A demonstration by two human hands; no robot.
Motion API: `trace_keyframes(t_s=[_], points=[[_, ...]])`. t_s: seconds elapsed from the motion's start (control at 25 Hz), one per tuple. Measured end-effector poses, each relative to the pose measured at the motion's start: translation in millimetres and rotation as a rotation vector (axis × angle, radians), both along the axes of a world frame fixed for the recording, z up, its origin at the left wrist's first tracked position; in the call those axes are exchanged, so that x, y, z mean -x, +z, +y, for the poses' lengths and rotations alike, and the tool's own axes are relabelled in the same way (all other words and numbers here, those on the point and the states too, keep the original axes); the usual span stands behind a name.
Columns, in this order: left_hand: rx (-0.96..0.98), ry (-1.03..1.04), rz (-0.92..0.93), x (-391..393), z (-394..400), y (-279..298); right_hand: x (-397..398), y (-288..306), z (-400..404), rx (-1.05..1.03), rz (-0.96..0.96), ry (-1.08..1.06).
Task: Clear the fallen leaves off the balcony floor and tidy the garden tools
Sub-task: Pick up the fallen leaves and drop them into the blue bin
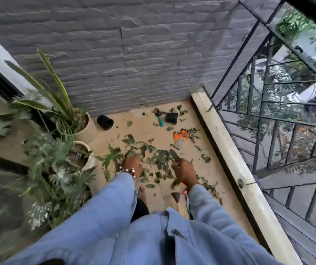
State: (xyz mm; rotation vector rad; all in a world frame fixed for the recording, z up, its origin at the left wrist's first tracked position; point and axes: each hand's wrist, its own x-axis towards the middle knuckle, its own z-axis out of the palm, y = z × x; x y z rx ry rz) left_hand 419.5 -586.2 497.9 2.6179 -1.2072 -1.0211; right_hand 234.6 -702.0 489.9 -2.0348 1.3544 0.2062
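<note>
1. At the far left, a cluster of green potted plants (44, 161) stands along the balcony edge, with two cream ribbed ceramic pots (87, 129) one behind the other against the grey stone-brick wall (134, 54).
2. Just right of the rear pot, a black plastic nursery pot (105, 122) lies tipped on its side on the tan tiled balcony floor (153, 131).
3. The left hand (132, 166), wearing a beaded bracelet (126, 170) at the wrist below a light blue sleeve (103, 207), reaches down onto the scattered green fallen leaves (153, 155); its fingers are buried among them, and whether they are spread or curled cannot be told.
4. The leaves lie in a loose pile on the floor between and ahead of both hands, with strays further back.
5. The right hand (185, 172) is lowered to the pile, its fingers curled around a dark green leaf (174, 154) that sticks up from the grip.
6. Below that hand, a dark funnel-shaped tool head on a pale handle (176, 199) rests on the floor.
7. Further back lie a teal-handled hand tool (160, 119) and, just beside it, a black square plastic pot (171, 118).
8. An orange and grey gardening glove (181, 137) lies near the pale concrete kerb (229, 159) under the dark metal railing (268, 111).
</note>
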Motion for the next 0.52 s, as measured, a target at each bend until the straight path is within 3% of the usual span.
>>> trace_keyframes(t_s=[0.24, 0.52], points=[[0.058, -0.028, 0.003, -85.6, -97.8, 15.7, -83.7, 10.9, -69.9, 0.027, -0.029, -0.052], [-0.017, -0.046, 0.041, -133.1, -155.3, 0.1, -128.6, 1.4, -136.7, 0.017, -0.064, -0.116]])
